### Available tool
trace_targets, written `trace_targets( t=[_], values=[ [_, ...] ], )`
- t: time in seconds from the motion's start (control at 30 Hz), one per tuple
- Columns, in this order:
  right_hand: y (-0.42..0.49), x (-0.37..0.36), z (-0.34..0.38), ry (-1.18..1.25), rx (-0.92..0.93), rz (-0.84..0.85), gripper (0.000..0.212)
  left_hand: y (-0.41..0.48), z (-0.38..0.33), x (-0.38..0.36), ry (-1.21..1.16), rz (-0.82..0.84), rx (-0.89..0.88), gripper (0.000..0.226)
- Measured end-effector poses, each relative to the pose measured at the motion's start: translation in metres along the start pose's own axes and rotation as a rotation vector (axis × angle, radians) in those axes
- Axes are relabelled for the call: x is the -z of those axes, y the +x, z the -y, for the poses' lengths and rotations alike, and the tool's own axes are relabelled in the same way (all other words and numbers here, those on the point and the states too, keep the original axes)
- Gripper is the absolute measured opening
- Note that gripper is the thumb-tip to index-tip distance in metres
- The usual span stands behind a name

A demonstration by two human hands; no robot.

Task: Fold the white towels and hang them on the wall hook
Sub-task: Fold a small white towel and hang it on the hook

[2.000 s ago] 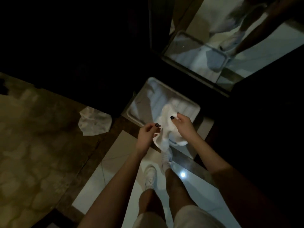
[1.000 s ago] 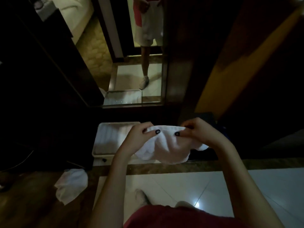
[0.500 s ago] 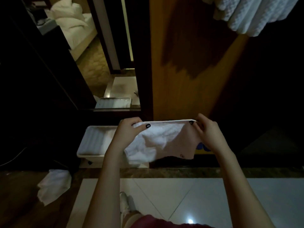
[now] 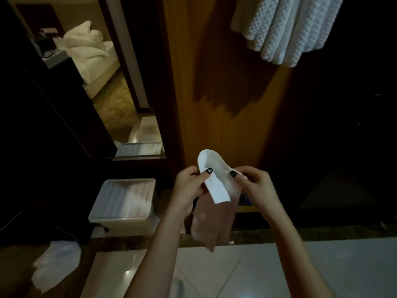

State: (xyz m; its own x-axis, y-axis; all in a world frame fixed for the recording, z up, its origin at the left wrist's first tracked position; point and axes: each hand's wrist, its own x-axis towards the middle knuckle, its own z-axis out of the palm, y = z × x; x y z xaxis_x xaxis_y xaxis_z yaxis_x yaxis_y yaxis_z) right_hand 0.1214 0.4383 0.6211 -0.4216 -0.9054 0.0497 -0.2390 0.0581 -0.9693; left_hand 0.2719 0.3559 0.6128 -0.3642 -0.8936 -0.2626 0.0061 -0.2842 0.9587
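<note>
The left hand (image 4: 189, 183) and right hand (image 4: 255, 186) each hold a thumb-and-finger pinch grip on the top edge of the white towel (image 4: 217, 188). It hangs doubled over in mid-air before the wooden wall. In the dim light its lower layers seem uneven. A slipped grip could undo the fold or drop it beside the fallen towel (image 4: 55, 263).

Dim room: a warm wooden wall panel (image 4: 225, 93), a tall mirror (image 4: 120, 97) reflecting a bed (image 4: 94, 59), glossy white floor tiles (image 4: 279, 267).
</note>
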Motion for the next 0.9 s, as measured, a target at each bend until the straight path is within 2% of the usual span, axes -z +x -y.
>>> trace_targets(
  t=[0.23,0.37,0.5,0.6,0.67,0.73,0.8,0.83,0.9],
  values=[
    [-0.003,0.014,0.015,-0.03,0.066,0.09,0.018,-0.008,-0.021,-0.03,-0.237,-0.039,-0.028,0.01],
    [-0.006,0.019,0.01,-0.085,0.169,0.043,0.017,-0.015,-0.023,-0.044,-0.38,-0.037,-0.015,0.012],
    [-0.007,0.018,0.005,-0.238,0.261,0.029,0.03,-0.017,-0.024,-0.051,-0.531,-0.065,0.021,0.014],
    [-0.001,0.015,0.002,-0.36,0.382,-0.093,0.019,-0.019,-0.026,-0.053,-0.58,-0.047,0.034,0.016],
    [0.003,0.016,0.004,-0.382,0.423,-0.139,0.013,-0.02,-0.027,-0.05,-0.539,-0.026,0.014,0.017],
    [0.007,0.018,0.008,-0.39,0.412,-0.132,0.009,-0.022,-0.028,-0.044,-0.417,-0.086,-0.051,0.012],
    [0.009,0.022,0.015,-0.354,0.359,-0.088,0.007,-0.02,-0.028,-0.033,-0.239,-0.188,-0.24,0.012],
    [0.01,0.025,0.02,-0.322,0.335,-0.052,0.007,-0.017,-0.028,-0.025,-0.101,-0.211,-0.372,0.022],
    [0.012,0.029,0.03,-0.288,0.315,0.022,0.009,-0.011,-0.033,-0.013,0.264,-0.138,-0.598,0.039]
  ],
)
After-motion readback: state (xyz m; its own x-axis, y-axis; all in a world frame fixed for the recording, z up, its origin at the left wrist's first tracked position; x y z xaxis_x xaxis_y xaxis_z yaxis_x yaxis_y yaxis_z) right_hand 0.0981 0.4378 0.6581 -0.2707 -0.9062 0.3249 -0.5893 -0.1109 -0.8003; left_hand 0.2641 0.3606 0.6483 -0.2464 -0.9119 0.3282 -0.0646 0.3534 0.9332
